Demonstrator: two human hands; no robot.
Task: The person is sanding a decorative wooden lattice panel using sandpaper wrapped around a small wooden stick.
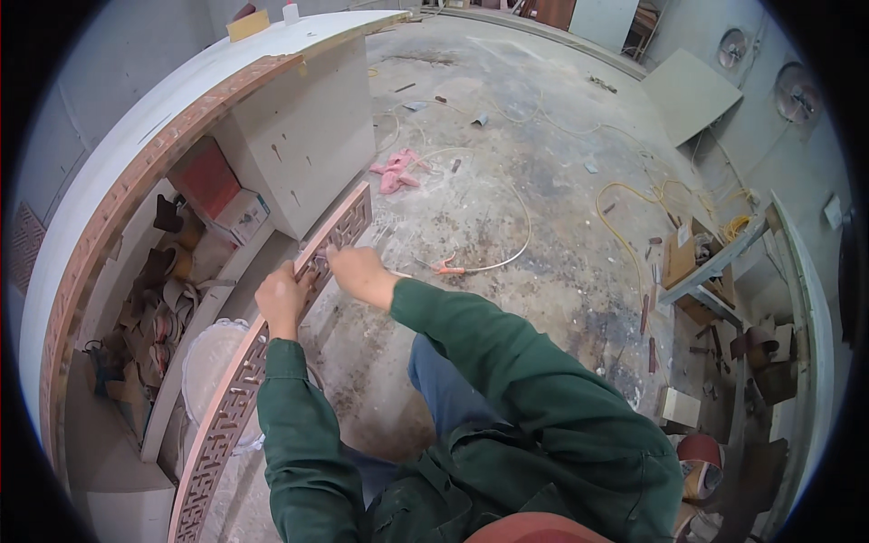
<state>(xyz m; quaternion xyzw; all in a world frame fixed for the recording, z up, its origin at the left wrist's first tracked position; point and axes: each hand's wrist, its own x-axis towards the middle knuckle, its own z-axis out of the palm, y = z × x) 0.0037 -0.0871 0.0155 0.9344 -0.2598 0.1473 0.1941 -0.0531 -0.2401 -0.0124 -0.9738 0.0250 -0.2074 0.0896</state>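
A long, narrow wooden fretwork panel (237,387), light pinkish-brown with a cut-out geometric pattern, runs slantwise from the lower left toward the middle. My left hand (281,297) is wrapped over its top edge, holding it. Close beside it, my right hand (360,274) is closed with its fingertips against the pierced face. Whatever my right fingers pinch, if anything, is hidden. Both forearms are in dark green sleeves.
A white-topped workbench (118,167) curves along the left, its lower shelf holding curled sanding sheets (158,267). On the stained floor lie a pink cloth (396,172), an orange-tipped air hose (445,265) and yellow hoses (625,188). A cardboard box (681,258) stands at the right.
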